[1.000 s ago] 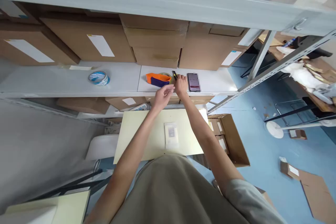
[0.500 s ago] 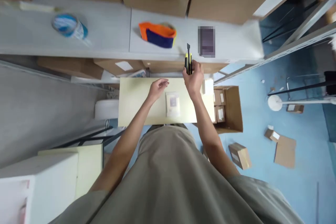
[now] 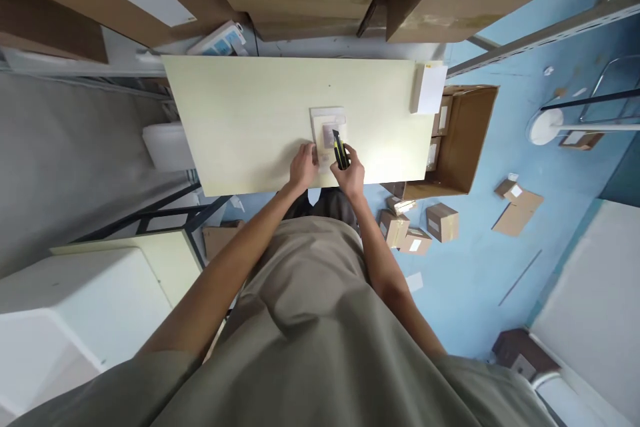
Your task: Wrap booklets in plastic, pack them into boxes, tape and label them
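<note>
A flat light-coloured packet lies near the front middle of the pale yellow table. My right hand is closed round a black and yellow utility knife, whose dark blade tip is over the packet. At the packet's left edge rests my left hand, its fingers bent together against that edge; whether they grip it is hard to tell.
A white box stands at the table's back right corner. Beyond the right edge is an open carton holding smaller boxes. Large cardboard boxes line the shelf behind. More cartons lie on the blue floor.
The view has tipped down from the upper shelf to the table. My right hand has brought the knife down from the shelf edge to the packet, and my left hand has come to the packet's left edge.
</note>
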The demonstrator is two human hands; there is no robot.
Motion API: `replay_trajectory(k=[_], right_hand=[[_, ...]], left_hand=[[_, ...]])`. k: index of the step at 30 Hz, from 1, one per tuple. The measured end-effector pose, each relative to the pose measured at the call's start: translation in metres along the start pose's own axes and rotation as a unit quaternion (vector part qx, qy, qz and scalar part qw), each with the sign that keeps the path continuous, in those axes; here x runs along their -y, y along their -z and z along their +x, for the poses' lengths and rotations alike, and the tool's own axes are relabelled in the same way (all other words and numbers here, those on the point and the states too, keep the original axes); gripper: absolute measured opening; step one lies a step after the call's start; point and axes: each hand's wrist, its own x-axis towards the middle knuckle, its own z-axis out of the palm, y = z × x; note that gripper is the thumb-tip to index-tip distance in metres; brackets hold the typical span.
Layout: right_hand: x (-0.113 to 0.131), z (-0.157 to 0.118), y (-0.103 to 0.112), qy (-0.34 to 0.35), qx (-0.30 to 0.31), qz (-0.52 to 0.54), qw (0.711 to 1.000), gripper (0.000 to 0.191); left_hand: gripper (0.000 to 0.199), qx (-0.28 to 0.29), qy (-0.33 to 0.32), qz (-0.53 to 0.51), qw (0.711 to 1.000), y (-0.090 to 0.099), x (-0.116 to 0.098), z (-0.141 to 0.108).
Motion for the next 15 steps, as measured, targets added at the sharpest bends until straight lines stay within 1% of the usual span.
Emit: replay_trajectory(k=[2,4,7,8,9,11,12,14,15], right_hand=[[-0.001,0.000,-0.009,0.009,0.017,0.000,1.000,0.068],[0.002,0.002,-0.018,0.033,0.023,0.000,0.999,0.070],[0.014,0.013,-0.030,0.068,0.029,-0.015,0.997,0.070],[0.020,0.018,-0.034,0.073,0.035,-0.025,0.996,0.070],[0.026,0.023,-0.038,0.077,0.042,-0.036,0.996,0.070],[0.038,0.035,-0.045,0.083,0.057,-0.054,0.993,0.069],[0.044,0.040,-0.048,0.086,0.062,-0.061,0.993,0.069],[0.052,0.049,-0.055,0.089,0.069,-0.074,0.991,0.069],[0.056,0.052,-0.058,0.089,0.070,-0.080,0.990,0.068]], left_hand=[[0.039,0.024,-0.027,0.019,0.999,0.005,0.001,0.001],[0.038,0.033,-0.065,0.048,0.996,0.019,0.004,0.007],[0.049,-0.003,-0.130,0.099,0.987,0.053,0.012,0.024],[0.054,-0.010,-0.151,0.116,0.982,0.066,0.014,0.031],[0.057,-0.004,-0.173,0.132,0.976,0.078,0.017,0.038],[0.062,0.040,-0.215,0.159,0.963,0.098,0.021,0.052],[0.063,0.066,-0.232,0.169,0.956,0.105,0.022,0.058],[0.064,0.107,-0.255,0.182,0.944,0.113,0.024,0.066],[0.064,0.118,-0.259,0.186,0.940,0.114,0.025,0.068]])
